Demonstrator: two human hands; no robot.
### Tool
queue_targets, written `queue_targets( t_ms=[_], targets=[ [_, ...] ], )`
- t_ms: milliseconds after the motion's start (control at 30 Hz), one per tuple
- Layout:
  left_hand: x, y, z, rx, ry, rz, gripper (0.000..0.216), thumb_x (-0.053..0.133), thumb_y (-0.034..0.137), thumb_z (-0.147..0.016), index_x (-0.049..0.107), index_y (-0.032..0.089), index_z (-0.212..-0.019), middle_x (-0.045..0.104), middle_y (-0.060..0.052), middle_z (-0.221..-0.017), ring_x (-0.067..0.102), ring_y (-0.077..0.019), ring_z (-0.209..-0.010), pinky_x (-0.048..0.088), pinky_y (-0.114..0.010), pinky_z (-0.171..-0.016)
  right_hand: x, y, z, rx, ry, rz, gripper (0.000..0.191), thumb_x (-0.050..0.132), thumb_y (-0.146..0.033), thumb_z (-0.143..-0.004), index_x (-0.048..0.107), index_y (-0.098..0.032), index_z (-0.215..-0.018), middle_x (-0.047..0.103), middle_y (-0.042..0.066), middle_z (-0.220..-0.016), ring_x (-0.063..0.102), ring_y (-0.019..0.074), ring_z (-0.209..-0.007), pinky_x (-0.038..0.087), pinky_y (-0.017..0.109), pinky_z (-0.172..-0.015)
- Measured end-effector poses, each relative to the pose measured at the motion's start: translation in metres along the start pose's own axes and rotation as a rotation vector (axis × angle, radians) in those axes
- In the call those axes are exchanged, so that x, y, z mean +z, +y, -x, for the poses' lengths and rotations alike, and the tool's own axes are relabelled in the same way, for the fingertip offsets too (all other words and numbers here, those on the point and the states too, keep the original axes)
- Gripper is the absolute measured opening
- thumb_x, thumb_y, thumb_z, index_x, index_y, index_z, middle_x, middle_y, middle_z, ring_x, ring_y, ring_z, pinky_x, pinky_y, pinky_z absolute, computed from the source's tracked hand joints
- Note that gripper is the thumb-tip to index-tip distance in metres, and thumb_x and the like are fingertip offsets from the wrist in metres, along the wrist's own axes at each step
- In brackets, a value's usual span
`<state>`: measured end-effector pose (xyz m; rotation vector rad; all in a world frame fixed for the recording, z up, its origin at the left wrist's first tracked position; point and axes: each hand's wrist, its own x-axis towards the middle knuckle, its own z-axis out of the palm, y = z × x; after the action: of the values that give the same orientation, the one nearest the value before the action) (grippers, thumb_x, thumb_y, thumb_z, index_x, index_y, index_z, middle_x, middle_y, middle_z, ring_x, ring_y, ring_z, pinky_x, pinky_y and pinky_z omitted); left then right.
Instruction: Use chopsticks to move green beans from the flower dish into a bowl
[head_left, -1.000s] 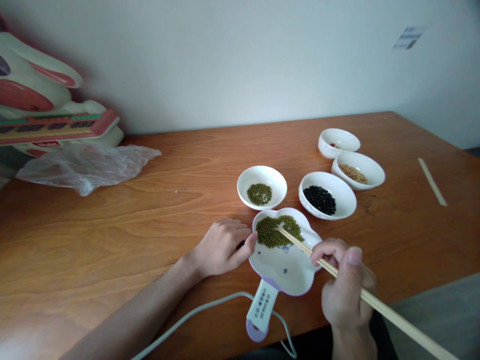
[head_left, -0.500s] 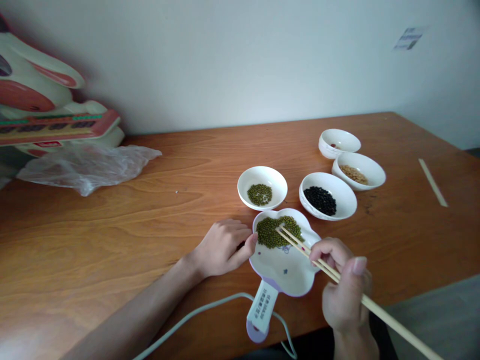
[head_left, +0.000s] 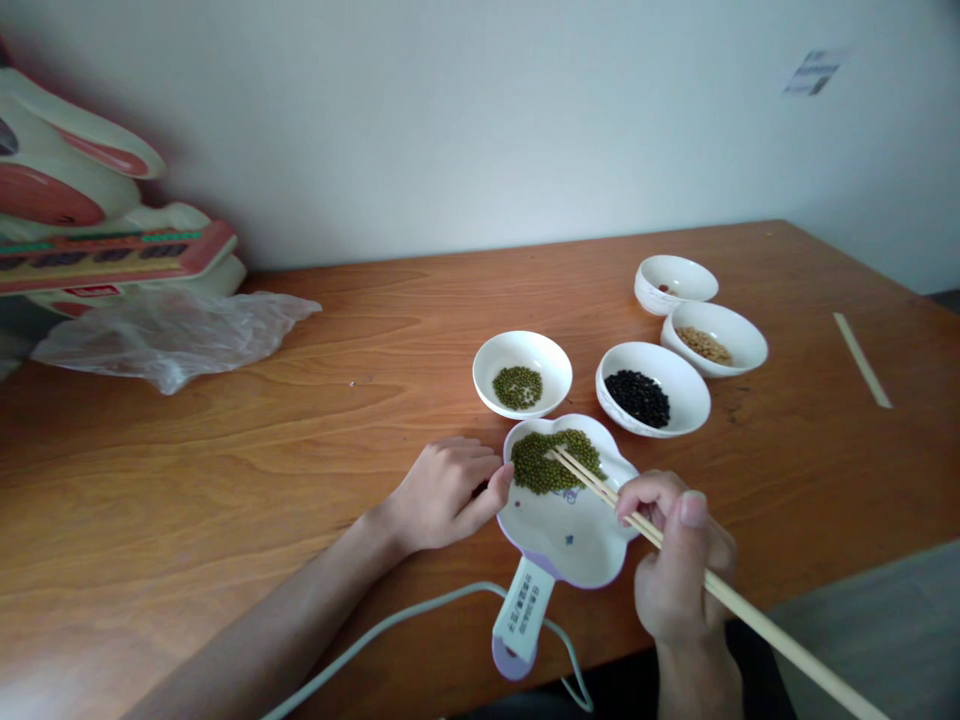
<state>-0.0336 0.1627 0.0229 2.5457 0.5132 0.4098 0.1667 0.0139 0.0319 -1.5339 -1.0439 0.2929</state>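
A white flower-shaped dish (head_left: 577, 545) with a purple edge and a labelled handle holds a pile of green mung beans (head_left: 536, 468). My left hand (head_left: 459, 495) grips its left rim, thumb on the edge and the other fingers curled, partly hidden. In my right hand (head_left: 682, 560) is a pair of wooden chopsticks (head_left: 765, 628), closed around them. The chopstick tips lie close together among the beans; whether a bean is between them I cannot tell. Just behind the dish stands a white bowl (head_left: 553, 385) with a small heap of mung beans.
At the right are bowls of black beans (head_left: 694, 405) and tan beans or grains (head_left: 750, 355), plus another bowl (head_left: 694, 285) with a few reddish pieces. A pale strip (head_left: 862, 360) lies further right. A plastic bag (head_left: 187, 335), a toy keyboard (head_left: 127, 255) and a cable (head_left: 390, 620) are leftward.
The chopstick tips have drawn closer together and shifted slightly left in the beans. My right hand has moved a little left. My left hand keeps its place at the dish rim.
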Motion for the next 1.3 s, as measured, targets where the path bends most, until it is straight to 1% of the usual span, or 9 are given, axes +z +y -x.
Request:
queue_targets(
  t_ms=[167,300,400,533,733,867,1100,1300],
  targets=[
    [0.000,-0.001,0.000,0.004,0.004,-0.012,0.047,0.033,0.032,-0.113,0.051,0.020,-0.071,0.061,-0.002,-0.068,0.050,-0.0169,-0.064,0.039,-0.033,-0.068,-0.003,0.000,0.000,-0.003,-0.030,0.014,0.063,0.026,-0.057,-0.111,0.060,-0.022,-0.071,0.055,0.003,-0.069,0.051,0.0185,-0.064,0.037,0.036,-0.062],
    [0.001,0.000,0.001,0.004,-0.003,-0.001,0.047,0.033,0.032,-0.113,0.050,0.020,-0.071,0.061,-0.002,-0.068,0.050,-0.0169,-0.064,0.039,-0.033,-0.068,-0.005,0.005,-0.001,-0.056,-0.031,0.023,0.063,0.026,-0.054,-0.111,0.061,-0.022,-0.069,0.055,0.003,-0.066,0.048,0.0176,-0.061,0.035,0.035,-0.059],
    [0.001,0.000,0.001,0.001,-0.003,0.002,0.047,0.033,0.032,-0.113,0.050,0.020,-0.071,0.061,-0.002,-0.069,0.051,-0.0170,-0.065,0.039,-0.032,-0.069,-0.007,0.007,-0.002,-0.084,-0.037,0.048,0.063,0.025,-0.053,-0.111,0.061,-0.022,-0.069,0.055,0.003,-0.065,0.048,0.0178,-0.060,0.035,0.034,-0.058],
    [0.002,-0.001,0.000,0.001,0.000,-0.001,0.047,0.033,0.032,-0.113,0.050,0.020,-0.071,0.062,-0.002,-0.069,0.051,-0.0170,-0.065,0.040,-0.032,-0.069,-0.010,0.005,-0.002,-0.103,-0.064,0.082,0.068,0.020,-0.058,-0.110,0.061,-0.022,-0.069,0.056,0.003,-0.065,0.049,0.0185,-0.059,0.035,0.035,-0.057],
    [0.000,0.000,0.000,0.008,0.004,0.004,0.047,0.034,0.031,-0.113,0.051,0.020,-0.071,0.062,-0.003,-0.069,0.052,-0.0169,-0.065,0.041,-0.032,-0.069,-0.010,0.005,-0.003,-0.108,-0.053,0.095,0.067,0.022,-0.056,-0.111,0.060,-0.023,-0.067,0.055,0.003,-0.063,0.049,0.0183,-0.059,0.034,0.034,-0.056],
    [-0.001,0.002,0.000,0.008,0.009,-0.009,0.048,0.034,0.031,-0.113,0.052,0.020,-0.071,0.063,-0.002,-0.068,0.052,-0.0168,-0.064,0.041,-0.032,-0.068,-0.008,0.005,-0.002,-0.108,-0.016,0.075,0.064,0.025,-0.053,-0.111,0.061,-0.023,-0.067,0.056,0.004,-0.063,0.049,0.0186,-0.060,0.033,0.035,-0.057],
    [-0.001,0.002,-0.001,0.014,0.022,-0.017,0.049,0.033,0.031,-0.113,0.053,0.020,-0.070,0.062,-0.002,-0.067,0.053,-0.0167,-0.063,0.041,-0.032,-0.067,-0.008,0.006,-0.002,-0.147,0.026,0.053,0.065,0.024,-0.050,-0.111,0.061,-0.023,-0.066,0.058,0.005,-0.062,0.049,0.0198,-0.060,0.033,0.036,-0.057],
    [-0.001,0.002,-0.001,0.017,0.012,-0.018,0.048,0.033,0.031,-0.113,0.052,0.020,-0.071,0.062,-0.002,-0.067,0.052,-0.0168,-0.063,0.040,-0.032,-0.068,-0.010,0.011,-0.001,-0.116,-0.027,0.074,0.071,0.017,-0.059,-0.109,0.062,-0.022,-0.068,0.056,0.004,-0.063,0.049,0.0193,-0.060,0.034,0.036,-0.056]
  ],
)
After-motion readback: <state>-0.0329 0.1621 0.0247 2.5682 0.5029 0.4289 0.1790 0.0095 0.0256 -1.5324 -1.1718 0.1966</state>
